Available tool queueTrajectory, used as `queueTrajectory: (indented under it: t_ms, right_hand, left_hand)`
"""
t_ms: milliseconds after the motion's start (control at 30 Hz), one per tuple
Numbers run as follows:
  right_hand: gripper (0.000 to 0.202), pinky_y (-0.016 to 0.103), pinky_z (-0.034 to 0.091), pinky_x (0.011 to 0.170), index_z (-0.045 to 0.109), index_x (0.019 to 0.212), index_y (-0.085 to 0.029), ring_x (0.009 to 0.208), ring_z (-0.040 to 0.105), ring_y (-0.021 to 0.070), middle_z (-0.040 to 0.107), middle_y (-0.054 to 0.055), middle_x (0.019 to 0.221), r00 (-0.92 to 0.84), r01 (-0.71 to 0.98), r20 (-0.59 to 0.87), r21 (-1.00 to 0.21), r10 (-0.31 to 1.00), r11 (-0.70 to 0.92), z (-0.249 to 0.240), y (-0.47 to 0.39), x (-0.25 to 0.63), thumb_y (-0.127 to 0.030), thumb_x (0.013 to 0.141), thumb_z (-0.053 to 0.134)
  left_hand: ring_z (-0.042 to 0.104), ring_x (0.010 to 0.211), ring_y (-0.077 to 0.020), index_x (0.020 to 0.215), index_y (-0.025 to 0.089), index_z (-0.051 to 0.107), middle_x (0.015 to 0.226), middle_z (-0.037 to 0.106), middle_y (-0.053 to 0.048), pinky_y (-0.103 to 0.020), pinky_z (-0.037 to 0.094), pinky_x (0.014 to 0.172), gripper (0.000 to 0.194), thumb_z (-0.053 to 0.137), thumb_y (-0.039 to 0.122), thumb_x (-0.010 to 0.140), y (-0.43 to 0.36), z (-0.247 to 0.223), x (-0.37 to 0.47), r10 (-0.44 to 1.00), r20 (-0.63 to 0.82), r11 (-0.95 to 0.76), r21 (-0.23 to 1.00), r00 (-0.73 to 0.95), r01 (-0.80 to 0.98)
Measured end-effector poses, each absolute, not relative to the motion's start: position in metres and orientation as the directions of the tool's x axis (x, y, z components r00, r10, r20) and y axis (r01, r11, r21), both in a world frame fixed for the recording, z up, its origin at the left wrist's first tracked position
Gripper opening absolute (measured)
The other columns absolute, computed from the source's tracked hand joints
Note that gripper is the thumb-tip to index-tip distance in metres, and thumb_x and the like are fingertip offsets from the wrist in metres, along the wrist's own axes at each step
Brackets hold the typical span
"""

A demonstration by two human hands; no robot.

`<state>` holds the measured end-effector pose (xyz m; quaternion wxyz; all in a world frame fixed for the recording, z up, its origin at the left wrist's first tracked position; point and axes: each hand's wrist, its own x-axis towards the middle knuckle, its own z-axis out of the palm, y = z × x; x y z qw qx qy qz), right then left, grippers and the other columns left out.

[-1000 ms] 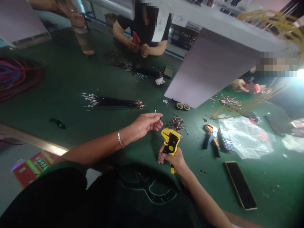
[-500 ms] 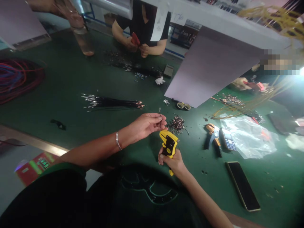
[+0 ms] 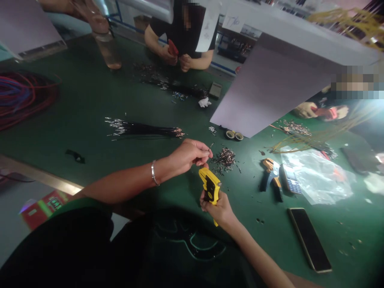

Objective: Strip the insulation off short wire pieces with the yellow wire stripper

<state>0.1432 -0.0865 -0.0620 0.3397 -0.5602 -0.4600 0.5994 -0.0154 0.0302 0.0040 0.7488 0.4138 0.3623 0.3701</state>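
My left hand [image 3: 192, 154], with a metal bracelet at its wrist, pinches a thin dark wire [image 3: 211, 146] whose tip sticks out past the fingertips. Just below, my right hand [image 3: 218, 206] is wrapped round a yellow and black wire stripper [image 3: 212, 186], its head pointing up towards my left fingers. A heap of small dark and coppery bits [image 3: 225, 158] lies to the right of my left hand. Beyond my left hand a bundle of black wires [image 3: 147, 130] rests on the green table [image 3: 84, 88], with silvery ends at left and coppery ends at right.
Orange-handled pliers [image 3: 272, 178], a keypad phone [image 3: 290, 179], a plastic bag [image 3: 324, 176] and a black smartphone [image 3: 310, 240] lie at right. Tape rolls [image 3: 234, 135] sit by a leaning panel [image 3: 270, 84]. Across the table a person's hands [image 3: 177, 58] hold a red tool.
The wire in my left hand has tilted right and shows less above the fingers. The stripper has turned slightly and shifted a little left. The whole view has shifted slightly.
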Motion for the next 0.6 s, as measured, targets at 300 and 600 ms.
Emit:
queueTrajectory:
  t_ms: [300,600]
  right_hand:
    - [0.016,0.023,0.041,0.041,0.056,0.069,-0.018,0.040,0.048,0.0092,0.055,-0.005,0.053,-0.180,-0.052,-0.393,-0.911,0.901,-0.408,-0.068,-0.089,0.147,-0.011,0.055,0.055]
    - [0.014,0.026,0.044,0.037,0.057,0.066,-0.017,0.035,0.046,0.0097,0.055,-0.004,0.051,-0.147,-0.279,-0.306,-0.899,0.940,-0.337,-0.060,-0.070,0.146,-0.011,0.053,0.056]
  left_hand:
    - [0.038,0.041,-0.0047,0.058,0.012,0.062,0.049,0.051,0.001,-0.037,0.050,0.067,0.021,0.055,0.002,0.075,0.034,-0.011,-0.017,0.854,-0.255,0.413,0.863,0.453,-0.292]
    - [0.050,0.050,-0.0093,0.066,0.011,0.065,0.054,0.056,-0.003,-0.033,0.047,0.066,0.016,0.056,0.003,0.077,0.040,0.000,-0.016,0.899,-0.204,0.350,0.868,0.388,-0.352]
